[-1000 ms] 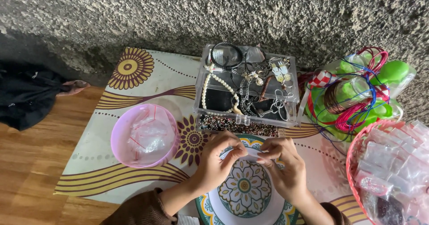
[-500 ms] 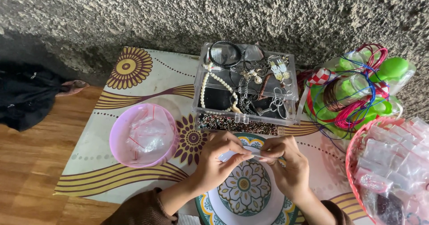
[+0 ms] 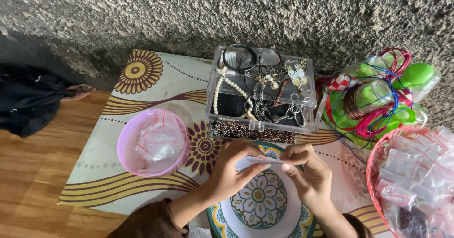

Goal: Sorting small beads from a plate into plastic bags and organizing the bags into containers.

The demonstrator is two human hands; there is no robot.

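A small clear plastic bag (image 3: 255,162), flat and whitish, is pinched at its two ends between the left hand (image 3: 231,172) and right hand (image 3: 309,174). It hangs roughly level just above the patterned plate (image 3: 260,205), over the plate's far rim.

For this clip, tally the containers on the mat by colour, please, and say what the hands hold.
Pink bowl with clear bags: 1
Clear jewellery box: 1
Green basket with cords: 1
Red basket with small bags: 1
Patterned plate: 1
Total: 5
Left hand and right hand together hold a small clear bag.
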